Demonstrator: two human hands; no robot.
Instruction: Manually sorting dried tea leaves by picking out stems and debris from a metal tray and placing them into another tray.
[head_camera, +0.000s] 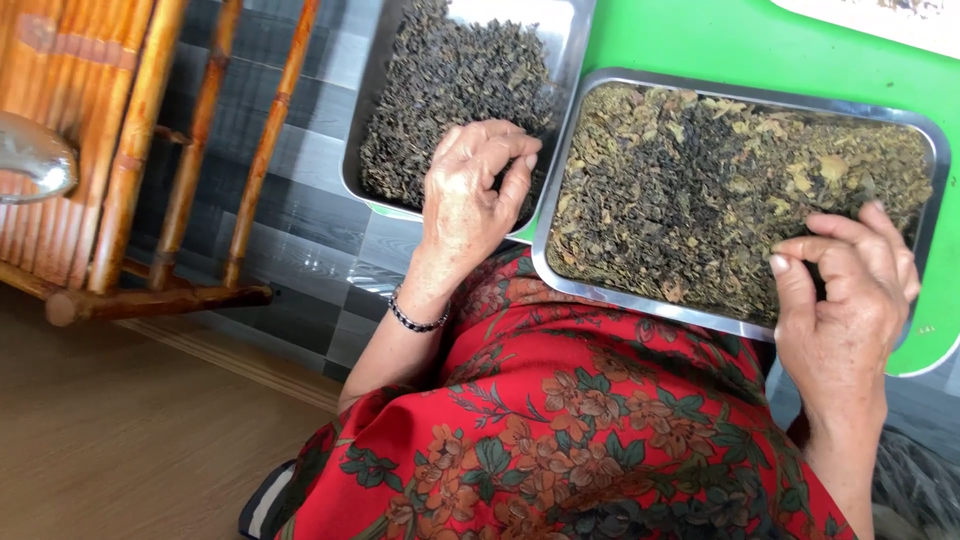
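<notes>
A bamboo chair frame (150, 150) with brown poles stands at the left, partly on a grey tiled floor (300, 215) and partly on a tan wooden floor (110, 430). A shiny metal thing (35, 160) pokes in at the left edge, by the chair. A green tabletop (700, 40) fills the top right, and red cloth with orange flowers (570, 420) covers the lap below.

Grey checked tile floor (300, 215), daylit; wood-look flooring (110, 430) at lower left, meeting the tiles along a pale strip. Bamboo chair frame (150, 150) at upper left. Green desk (760, 45) at upper right.
</notes>
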